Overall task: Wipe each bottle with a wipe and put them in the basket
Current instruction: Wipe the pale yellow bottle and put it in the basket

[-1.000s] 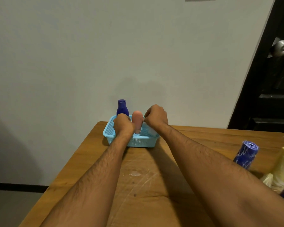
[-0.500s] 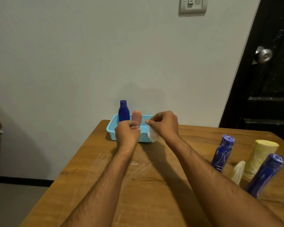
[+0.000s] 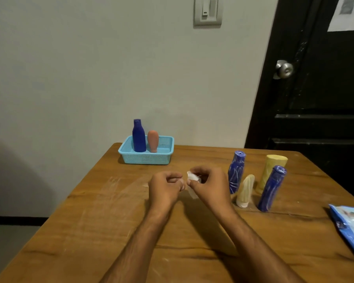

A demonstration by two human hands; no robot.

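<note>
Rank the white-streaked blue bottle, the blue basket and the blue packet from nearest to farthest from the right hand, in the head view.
From the right hand:
1. White-streaked blue bottle, just to its right, upright.
2. Blue basket, ahead and to the left, near the table's far edge.
3. Blue packet, far right, at the picture's edge.

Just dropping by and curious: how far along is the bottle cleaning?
Two bottles already stand in the basket: the dark blue bottle and the pink bottle. In hand: the right hand pinches a white wipe, the left hand beside it. Left: four bottles stand unbasketed on the table's right.
</note>
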